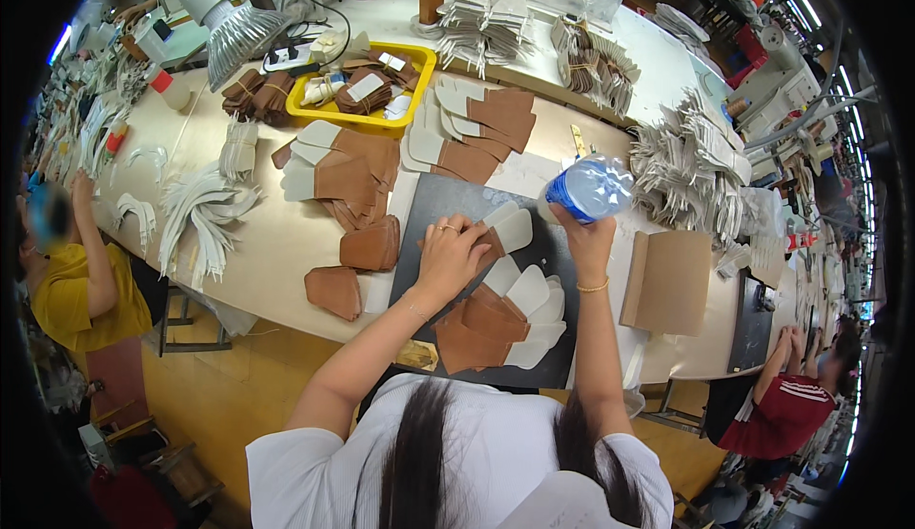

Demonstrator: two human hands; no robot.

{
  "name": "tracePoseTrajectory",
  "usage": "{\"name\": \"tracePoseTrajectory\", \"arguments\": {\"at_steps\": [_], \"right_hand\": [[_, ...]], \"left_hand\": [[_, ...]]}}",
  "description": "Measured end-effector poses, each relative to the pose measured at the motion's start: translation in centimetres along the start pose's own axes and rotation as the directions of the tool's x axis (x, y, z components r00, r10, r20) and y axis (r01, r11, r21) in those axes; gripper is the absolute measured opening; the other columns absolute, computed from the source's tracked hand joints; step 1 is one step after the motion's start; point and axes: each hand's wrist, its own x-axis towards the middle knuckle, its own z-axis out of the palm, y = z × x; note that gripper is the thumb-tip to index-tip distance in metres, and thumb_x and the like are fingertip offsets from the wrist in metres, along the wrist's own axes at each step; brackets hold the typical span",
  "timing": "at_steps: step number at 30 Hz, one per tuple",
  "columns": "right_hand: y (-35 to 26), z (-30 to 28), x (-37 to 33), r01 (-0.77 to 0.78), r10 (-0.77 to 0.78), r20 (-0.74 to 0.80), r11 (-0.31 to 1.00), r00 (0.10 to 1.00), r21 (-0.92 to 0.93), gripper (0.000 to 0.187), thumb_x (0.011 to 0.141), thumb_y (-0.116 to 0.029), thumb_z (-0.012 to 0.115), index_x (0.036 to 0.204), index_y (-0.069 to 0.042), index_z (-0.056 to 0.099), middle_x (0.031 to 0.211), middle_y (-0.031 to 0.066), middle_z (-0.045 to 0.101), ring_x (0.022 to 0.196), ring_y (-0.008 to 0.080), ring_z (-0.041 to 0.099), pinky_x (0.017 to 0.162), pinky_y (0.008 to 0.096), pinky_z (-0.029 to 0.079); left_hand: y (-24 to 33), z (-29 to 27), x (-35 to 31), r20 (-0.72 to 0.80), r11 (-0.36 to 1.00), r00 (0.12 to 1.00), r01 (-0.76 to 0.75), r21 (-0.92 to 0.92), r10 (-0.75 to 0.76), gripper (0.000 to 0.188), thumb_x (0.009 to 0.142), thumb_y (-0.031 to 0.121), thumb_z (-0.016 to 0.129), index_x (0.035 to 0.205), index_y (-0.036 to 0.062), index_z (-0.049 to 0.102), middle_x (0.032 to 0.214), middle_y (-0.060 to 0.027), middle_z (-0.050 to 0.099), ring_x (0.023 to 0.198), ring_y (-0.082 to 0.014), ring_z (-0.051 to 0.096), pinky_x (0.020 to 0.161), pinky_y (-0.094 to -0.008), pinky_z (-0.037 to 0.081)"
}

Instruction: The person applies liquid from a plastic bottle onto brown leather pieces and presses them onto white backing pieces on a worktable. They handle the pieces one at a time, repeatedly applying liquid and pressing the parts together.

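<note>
On a dark board (437,207) in front of me, my left hand (450,257) is closed on a brown-and-white flat piece (510,231), its fingers pressed onto the brown end. My right hand (588,240) grips a clear plastic bottle (593,189) with a blue label, held tilted over the board's far right edge. Nearer to me, a fanned stack of similar brown-and-white pieces (484,324) lies overlapping. Left of the board are two stacks of small brown pieces (370,244). The underside of my left palm is hidden.
More fanned brown-and-white pieces (357,174) lie beyond, near a yellow basket (429,79) of brown bundles. White bundles (691,162) pile at the right, by a folded brown cardboard sheet (667,281). A metal-shaded lamp (243,41) stands far left. Other people sit on both sides.
</note>
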Motion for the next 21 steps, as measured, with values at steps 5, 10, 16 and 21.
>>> {"name": "tracePoseTrajectory", "arguments": {"at_steps": [5, 10, 16, 21], "right_hand": [[-2.3, 3.2, -1.1, 0.193, -0.148, 0.249, 0.967, 0.957, -0.167, 0.032, 0.068, -0.015, 0.085, 0.092, -0.001, 0.068, 0.087, 0.007, 0.069, 0.077, 0.0202, 0.065, 0.072, 0.0326, 0.051], [0.2, 1.5, 0.1, 0.026, 0.0, 0.133, 0.981, 0.991, -0.194, 0.025, 0.074, -0.014, 0.081, 0.092, 0.0, 0.069, 0.087, 0.0065, 0.071, 0.078, 0.0151, 0.065, 0.072, 0.031, 0.05], [0.4, -3.3, 0.1, 0.033, -0.032, -0.132, 0.999, 0.991, 0.007, 0.037, 0.075, -0.008, 0.081, 0.106, 0.005, 0.065, 0.101, 0.009, 0.068, 0.092, 0.0166, 0.063, 0.085, 0.032, 0.05], [0.2, -5.0, -1.2, 0.045, -0.009, -0.171, 0.977, 0.985, 0.207, 0.06, 0.074, -0.001, 0.079, 0.127, 0.003, 0.051, 0.119, 0.0133, 0.062, 0.109, 0.0209, 0.058, 0.097, 0.0352, 0.046]], "left_hand": [[0.2, -0.5, 0.0, 0.071, 0.999, 0.997, 0.03, 0.031, -0.032, 0.025, 0.08, 0.018, 0.07, 0.103, 0.009, 0.069, 0.096, -0.0062, 0.056, 0.092, -0.0265, 0.051, 0.081, -0.0378, 0.038], [0.4, 0.1, -0.2, 0.035, 0.998, 0.999, 0.021, 0.054, -0.023, 0.021, 0.08, 0.015, 0.069, 0.1, 0.0093, 0.066, 0.097, -0.0072, 0.056, 0.095, -0.029, 0.051, 0.082, -0.041, 0.038], [0.6, -0.3, 1.3, 0.221, 0.993, 0.971, 0.108, -0.048, -0.095, 0.022, 0.079, 0.008, 0.067, 0.1, 0.0073, 0.062, 0.097, -0.0132, 0.062, 0.095, -0.0332, 0.056, 0.084, -0.043, 0.041], [-0.3, -2.1, 2.9, 0.192, 0.915, 0.963, 0.244, -0.321, -0.19, 0.022, 0.083, 0.004, 0.061, 0.105, 0.0008, 0.059, 0.091, -0.0157, 0.063, 0.088, -0.0305, 0.061, 0.082, -0.0389, 0.048]]}}
